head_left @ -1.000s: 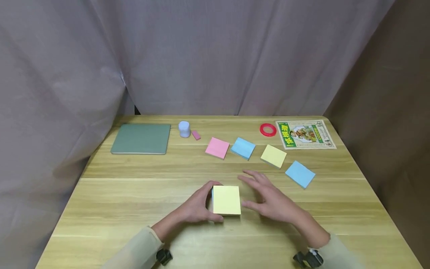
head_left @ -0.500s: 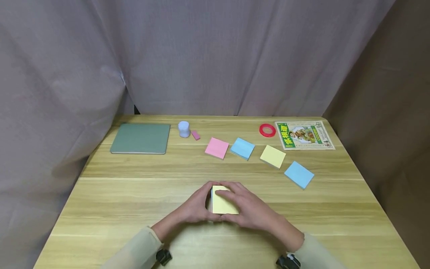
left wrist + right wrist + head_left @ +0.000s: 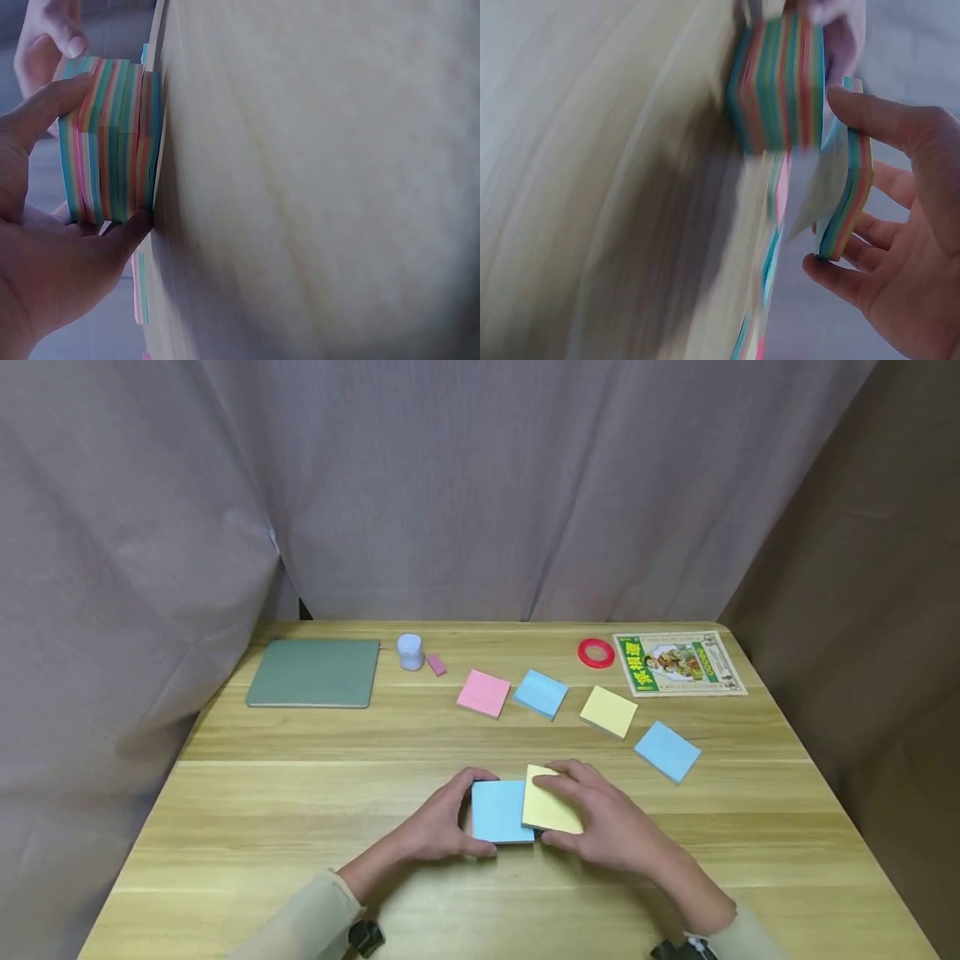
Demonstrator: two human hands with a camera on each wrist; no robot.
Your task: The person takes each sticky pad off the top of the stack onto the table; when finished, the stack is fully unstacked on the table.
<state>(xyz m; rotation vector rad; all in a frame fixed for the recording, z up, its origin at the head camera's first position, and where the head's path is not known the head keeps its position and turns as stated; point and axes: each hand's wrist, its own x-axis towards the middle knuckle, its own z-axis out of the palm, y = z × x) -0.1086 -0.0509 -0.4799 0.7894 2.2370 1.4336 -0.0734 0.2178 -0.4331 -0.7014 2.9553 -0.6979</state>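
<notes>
My left hand [image 3: 441, 823] grips a tall stack of sticky note pads [image 3: 495, 812] by its near and far sides, with a blue sheet on top. In the left wrist view the stack [image 3: 109, 161] shows many coloured layers, resting on the table. Between thumb and fingers, my right hand [image 3: 617, 823] pinches a sticky note pad [image 3: 546, 808] with a yellow top. This pad overlaps the right part of the blue top in the head view. From the right wrist, the pad [image 3: 849, 199] appears thin, multicoloured at its edge, and apart from the stack [image 3: 780, 86].
Behind the hands lie single sticky note pads: pink [image 3: 483, 693], blue [image 3: 541, 693], yellow [image 3: 608, 712] and another blue one [image 3: 667, 751]. Farther back are a green notebook [image 3: 315, 673], a pale container [image 3: 410, 652], a pink eraser-like block [image 3: 437, 665], red tape [image 3: 596, 652] and a printed card [image 3: 678, 663].
My right hand came in from the right to the stack, took hold of the yellow-topped pad and shifted it rightward, baring a blue top. The left hand has stayed around the stack.
</notes>
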